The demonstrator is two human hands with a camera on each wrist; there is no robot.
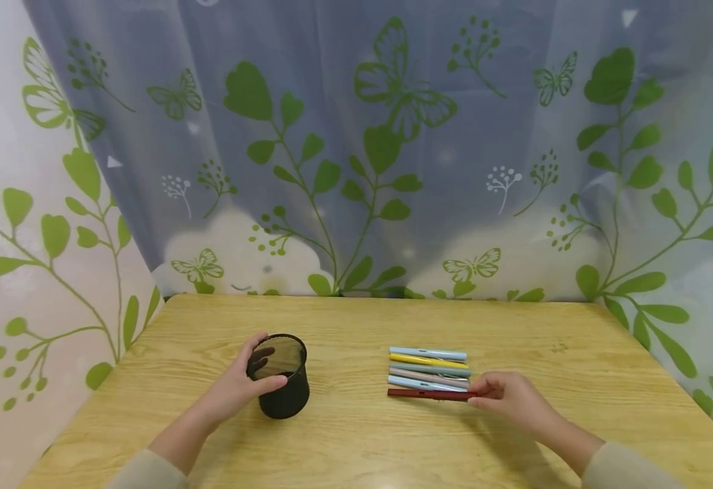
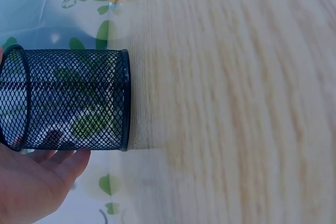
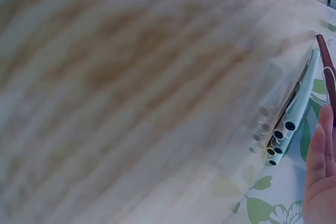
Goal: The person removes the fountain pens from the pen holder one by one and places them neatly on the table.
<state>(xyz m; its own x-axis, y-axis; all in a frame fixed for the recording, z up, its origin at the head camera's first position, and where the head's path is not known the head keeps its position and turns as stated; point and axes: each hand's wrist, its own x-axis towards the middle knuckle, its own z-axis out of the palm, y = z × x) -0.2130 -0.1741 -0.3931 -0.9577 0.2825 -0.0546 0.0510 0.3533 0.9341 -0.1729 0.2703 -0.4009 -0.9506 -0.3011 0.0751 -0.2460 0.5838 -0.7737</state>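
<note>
A black mesh pen cup stands upright on the table, left of the middle. My left hand holds it around the upper part, with the thumb at the near side of the rim; in the left wrist view, fingers lie along the mesh. On the right, my right hand pinches the right end of a dark red pen. In the right wrist view this red pen slants away from the tabletop. Behind it lies a row of pens: light blue, pinkish, grey-green, yellow and another light blue.
The wooden table runs back to a blue-grey curtain printed with green leaves and butterflies. Pale printed cloth also hangs at both sides. A stretch of bare wood separates the cup from the pens.
</note>
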